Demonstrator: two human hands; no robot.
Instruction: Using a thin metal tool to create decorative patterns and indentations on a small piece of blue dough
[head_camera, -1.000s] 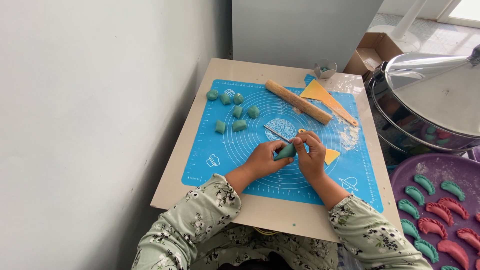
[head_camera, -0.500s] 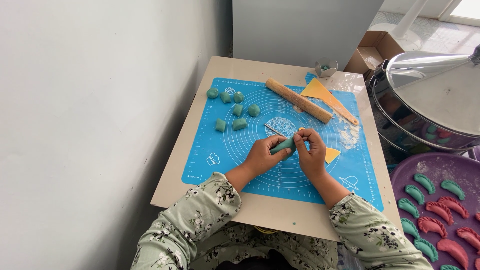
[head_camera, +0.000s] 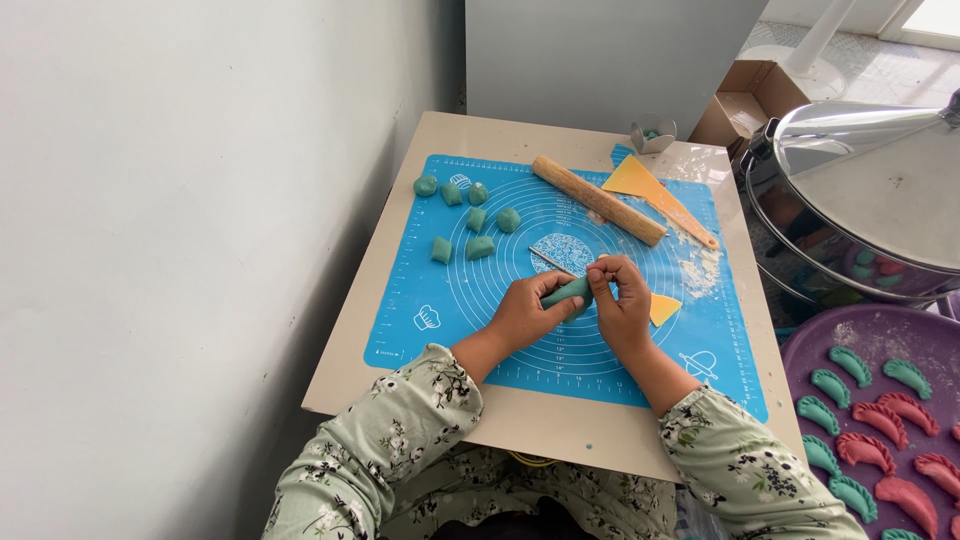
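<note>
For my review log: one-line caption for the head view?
Both hands, left hand and right hand, pinch a teal folded dough piece above a blue silicone baking mat.

A soft, matt teal dough piece (head_camera: 567, 291) is held between the left hand (head_camera: 527, 314) and the right hand (head_camera: 622, 303). The blue mat (head_camera: 440, 300) appears to be smooth silicone with a faint sheen. At 12 o'clock from the hands, a rolling pin (head_camera: 598, 200) of pale, unvarnished wood is seen; beside it lies an orange scraper (head_camera: 655, 192) of glossy plastic. The desk (head_camera: 350, 370) is finished in smooth beige laminate. At 2 o'clock, a polished, mirror-bright metal steamer lid (head_camera: 880, 180) is seen. The sleeves (head_camera: 390, 440) are of matt printed cloth.
</note>
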